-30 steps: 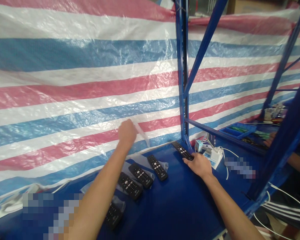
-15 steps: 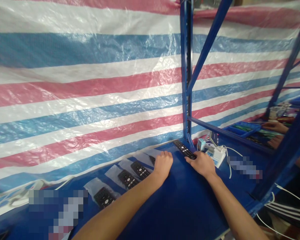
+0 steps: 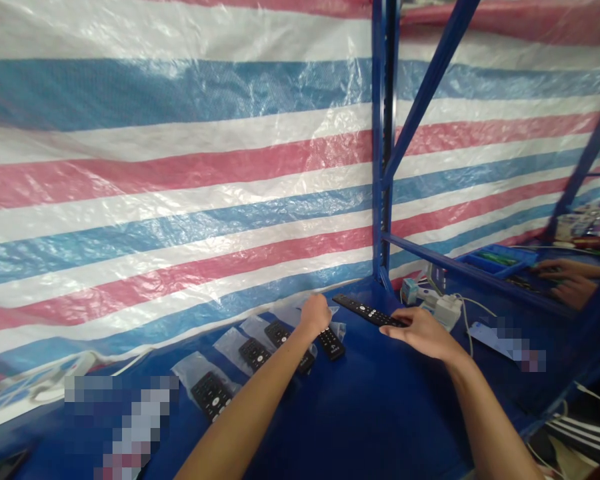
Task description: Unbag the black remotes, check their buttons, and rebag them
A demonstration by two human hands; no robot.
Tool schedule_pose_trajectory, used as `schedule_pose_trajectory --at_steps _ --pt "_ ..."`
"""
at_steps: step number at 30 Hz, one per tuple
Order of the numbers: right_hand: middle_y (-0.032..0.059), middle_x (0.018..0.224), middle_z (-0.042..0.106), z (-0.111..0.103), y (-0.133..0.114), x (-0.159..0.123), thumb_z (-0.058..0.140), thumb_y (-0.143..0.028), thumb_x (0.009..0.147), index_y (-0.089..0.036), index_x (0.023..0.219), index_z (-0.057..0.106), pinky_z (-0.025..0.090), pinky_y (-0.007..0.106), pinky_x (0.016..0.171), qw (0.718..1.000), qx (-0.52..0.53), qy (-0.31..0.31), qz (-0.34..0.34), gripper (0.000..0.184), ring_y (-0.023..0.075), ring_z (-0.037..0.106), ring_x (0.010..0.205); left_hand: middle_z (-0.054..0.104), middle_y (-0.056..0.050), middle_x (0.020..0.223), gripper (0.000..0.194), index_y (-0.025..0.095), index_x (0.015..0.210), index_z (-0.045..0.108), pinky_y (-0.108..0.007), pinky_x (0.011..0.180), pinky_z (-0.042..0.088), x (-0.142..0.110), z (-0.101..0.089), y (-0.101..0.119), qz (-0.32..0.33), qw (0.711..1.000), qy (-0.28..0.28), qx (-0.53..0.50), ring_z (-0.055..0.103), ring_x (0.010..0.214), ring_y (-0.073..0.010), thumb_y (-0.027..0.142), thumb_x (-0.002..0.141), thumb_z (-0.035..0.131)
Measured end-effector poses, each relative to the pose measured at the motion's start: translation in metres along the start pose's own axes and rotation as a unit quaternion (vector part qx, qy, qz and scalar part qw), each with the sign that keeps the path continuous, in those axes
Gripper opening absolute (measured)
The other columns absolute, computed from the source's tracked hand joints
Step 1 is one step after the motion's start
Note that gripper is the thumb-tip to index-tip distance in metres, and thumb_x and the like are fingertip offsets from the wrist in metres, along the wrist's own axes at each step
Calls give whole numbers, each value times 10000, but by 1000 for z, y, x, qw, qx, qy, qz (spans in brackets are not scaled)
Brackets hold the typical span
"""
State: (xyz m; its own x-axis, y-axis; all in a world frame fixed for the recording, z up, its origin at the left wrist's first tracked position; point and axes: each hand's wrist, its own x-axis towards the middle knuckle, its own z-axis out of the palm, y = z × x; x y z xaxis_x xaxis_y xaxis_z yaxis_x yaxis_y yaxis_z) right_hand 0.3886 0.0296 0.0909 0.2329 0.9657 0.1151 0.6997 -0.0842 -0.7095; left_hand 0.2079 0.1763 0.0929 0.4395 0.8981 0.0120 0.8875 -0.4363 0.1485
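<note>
My left hand [image 3: 316, 315] is closed at the upper end of a bagged black remote control [image 3: 331, 344] lying on the blue table; its fingertips are hidden, and clear plastic shows on both sides of the remote. In my right hand [image 3: 423, 331] is another black remote control [image 3: 364, 309], gripped by its near end between thumb and fingers, buttons up and far end pointing left. No plastic shows around this one. Left of my left hand several remotes [image 3: 214, 395] in clear bags [image 3: 193, 369] lie in a slanting row, partly hidden by my forearm.
A blue rack post [image 3: 384, 147] with braces rises at the back before a striped tarp [image 3: 180, 200]. White plugs [image 3: 445, 310] and cables lie right of my right hand. Further right are a blue tray [image 3: 500, 259] and another person's hands [image 3: 573, 280]. A dark flat object [image 3: 5, 465] lies front left.
My left hand has moved slightly left and away, uncovering the lower part of the bagged remote. My right hand has shifted right, and its remote has turned flatter across the view.
</note>
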Motion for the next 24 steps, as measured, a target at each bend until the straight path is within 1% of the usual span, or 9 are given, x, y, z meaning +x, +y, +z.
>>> schedule_pose_trajectory --at_steps 3,9,12,15,17,21,23,24 --pt "-10 574 577 -3 2 -2 593 -482 668 -179 615 657 306 242 520 999 15 -44 -10 314 146 512 585 702 -135 1016 208 119 948 697 -269 854 469 2 2 -4 -1 1000 -3 -13 641 1009 -229 128 815 537" --pt "-12 595 597 0 0 -2 631 -449 639 -180 622 664 319 234 528 998 16 -66 2 271 148 530 599 709 -90 1032 243 150 958 705 -238 858 463 2 2 -11 15 1000 -3 -21 642 1007 -185 159 861 483" --pt "-14 586 593 2 0 -1 642 -435 636 -179 618 659 314 232 521 998 6 -60 -5 257 149 532 598 710 -102 1008 257 154 937 706 -261 851 469 -4 1 -11 26 1000 -4 -8 646 1001 -198 146 867 459" --pt "-18 581 581 2 1 -1 638 -433 647 -176 624 660 314 229 518 998 12 -55 -12 260 145 525 595 691 -156 1024 264 120 954 689 -311 854 474 -13 1 -9 26 1000 2 17 642 1010 -240 86 839 454" --pt "-20 585 580 2 1 -1 639 -427 649 -175 638 668 319 227 522 998 15 -57 -14 254 144 526 600 676 -173 1048 268 107 975 674 -324 860 474 -19 2 -7 28 999 4 31 636 1023 -255 58 821 460" --pt "-22 573 573 1 3 -3 640 -431 644 -178 634 666 317 230 521 998 4 -63 -13 255 143 520 589 674 -152 1037 259 124 1006 647 -304 844 481 -30 8 0 33 999 3 43 639 1011 -240 66 832 463" --pt "-17 581 577 0 4 -3 619 -453 656 -179 631 660 319 234 528 999 -3 -47 -10 279 147 525 598 672 -148 1033 243 124 1023 635 -299 839 482 -33 9 3 33 998 4 48 640 1004 -236 89 845 473" --pt "-12 589 583 -1 5 -3 608 -468 660 -179 630 658 321 237 533 999 -9 -31 -4 295 151 531 605 671 -147 1032 235 123 1025 632 -297 841 481 -33 6 3 30 998 7 52 639 1004 -236 98 848 479"
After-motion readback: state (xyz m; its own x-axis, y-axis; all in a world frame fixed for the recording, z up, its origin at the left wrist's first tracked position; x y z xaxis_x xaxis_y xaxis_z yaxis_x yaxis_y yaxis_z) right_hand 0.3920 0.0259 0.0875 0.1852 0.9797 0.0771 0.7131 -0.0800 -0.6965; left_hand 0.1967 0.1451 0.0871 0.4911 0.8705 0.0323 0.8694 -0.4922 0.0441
